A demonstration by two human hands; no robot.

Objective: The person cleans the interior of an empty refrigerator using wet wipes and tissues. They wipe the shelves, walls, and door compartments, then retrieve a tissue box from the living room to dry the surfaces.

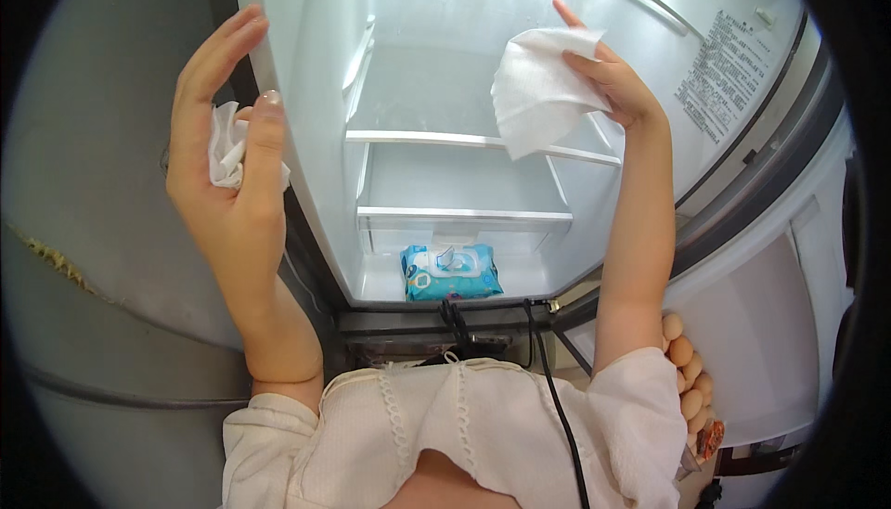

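Note:
At the left edge of the fridge opening, my left hand point(240, 161) holds a crumpled white wipe point(226, 147) against its palm, fingers partly spread. Inside the refrigerator point(424, 84), my right hand point(616, 81) has a spread white wipe point(536, 91) between thumb and fingers, its lower edge hanging loose above a glass shelf. A blue pack of wet wipes point(452, 286) lies on the fridge floor, its lid raised and a wipe poking out. My right fingertips point towards the back wall; whether they touch it I cannot tell.
Two glass shelves with white front edges point(463, 214) span the fridge. The open door point(752, 342) is at the right, with several eggs point(689, 370) beside it. Black cables point(557, 397) run past my chest. A grey panel point(125, 161) stands at the left.

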